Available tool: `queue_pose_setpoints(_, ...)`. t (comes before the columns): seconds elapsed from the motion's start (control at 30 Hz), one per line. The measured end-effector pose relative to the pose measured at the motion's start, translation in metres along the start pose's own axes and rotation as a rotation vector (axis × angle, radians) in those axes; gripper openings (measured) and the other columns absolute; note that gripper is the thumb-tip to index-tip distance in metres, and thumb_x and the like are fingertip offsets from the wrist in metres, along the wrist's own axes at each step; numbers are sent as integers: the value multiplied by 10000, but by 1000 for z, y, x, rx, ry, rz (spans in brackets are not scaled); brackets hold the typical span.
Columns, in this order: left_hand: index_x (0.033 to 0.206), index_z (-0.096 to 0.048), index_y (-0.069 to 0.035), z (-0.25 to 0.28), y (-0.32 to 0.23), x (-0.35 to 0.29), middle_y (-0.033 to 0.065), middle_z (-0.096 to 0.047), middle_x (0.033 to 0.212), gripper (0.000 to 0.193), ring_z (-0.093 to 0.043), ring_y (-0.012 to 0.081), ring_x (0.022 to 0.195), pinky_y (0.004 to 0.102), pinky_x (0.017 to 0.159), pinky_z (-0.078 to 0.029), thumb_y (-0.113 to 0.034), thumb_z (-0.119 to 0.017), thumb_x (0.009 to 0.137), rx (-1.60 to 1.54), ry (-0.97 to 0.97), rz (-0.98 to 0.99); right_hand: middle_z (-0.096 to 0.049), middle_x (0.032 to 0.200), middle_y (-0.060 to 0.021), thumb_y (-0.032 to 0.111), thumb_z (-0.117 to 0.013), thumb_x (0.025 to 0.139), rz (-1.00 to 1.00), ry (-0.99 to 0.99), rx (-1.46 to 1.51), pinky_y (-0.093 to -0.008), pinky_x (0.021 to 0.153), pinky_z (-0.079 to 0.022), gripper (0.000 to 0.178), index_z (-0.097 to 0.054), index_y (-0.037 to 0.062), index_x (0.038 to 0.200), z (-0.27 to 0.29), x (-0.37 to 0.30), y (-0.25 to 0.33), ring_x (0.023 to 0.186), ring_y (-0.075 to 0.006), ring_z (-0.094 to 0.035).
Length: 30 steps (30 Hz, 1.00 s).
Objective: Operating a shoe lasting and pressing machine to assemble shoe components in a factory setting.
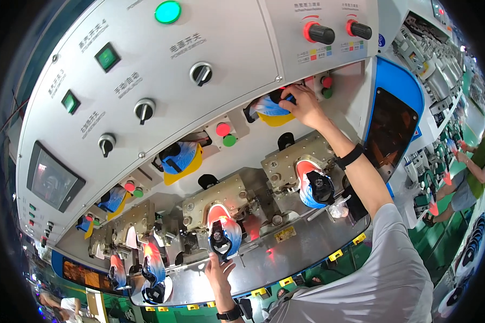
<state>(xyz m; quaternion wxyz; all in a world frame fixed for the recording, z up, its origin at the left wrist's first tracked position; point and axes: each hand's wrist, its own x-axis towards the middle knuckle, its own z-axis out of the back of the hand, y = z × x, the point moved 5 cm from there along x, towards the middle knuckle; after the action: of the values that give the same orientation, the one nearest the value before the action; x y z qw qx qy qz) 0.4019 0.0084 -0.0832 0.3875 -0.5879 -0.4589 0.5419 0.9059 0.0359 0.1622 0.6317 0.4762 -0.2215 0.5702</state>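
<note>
Just below the red shoe [231, 230], the left hand [219, 276] splays; right hand [306, 106]'s fingers curl over the blue shoe [269, 109], grip unclear.

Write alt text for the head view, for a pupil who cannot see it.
A person's right hand reaches up to a blue-and-yellow piece beneath a grey control panel, while the left hand is at the near end of a red, white and blue shoe. Similar shoes sit on either side of that one.
</note>
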Motion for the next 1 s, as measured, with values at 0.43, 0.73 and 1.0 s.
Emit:
queue_pose_setpoints(0.43, 1118, -558, 0, -15, 22, 16, 118, -610, 881, 509, -643, 270, 820, 470, 805, -573, -482, -561, 952, -316, 123, 180, -658, 860, -7, 307, -687, 865, -742, -476, 860, -259, 534, -456, 234, -667, 75, 886, 25, -48, -115, 675, -95, -564)
queue_pose_setpoints(0.73, 1121, -595, -30, -7, 41, 37, 94, -639, 885, 387, -545, 195, 710, 521, 938, -511, -381, -584, 959, -577, 242, 262, -493, 596, 30, 322, -686, 885, -994, -368, 750, -270, 393, -290, 340, -545, 113, 656, 2, -61, -194, 460, -75, -402)
queue_pose_setpoints(1.0, 1148, -599, -50, -3, 40, 53, 79, -631, 1029, 457, -582, 230, 909, 475, 964, -486, -433, -648, 904, -522, 221, 306, -574, 670, -1, 240, -660, 875, -623, 154, 540, -277, 550, -429, 209, -675, 32, 885, 24, -102, -56, 586, -118, -526)
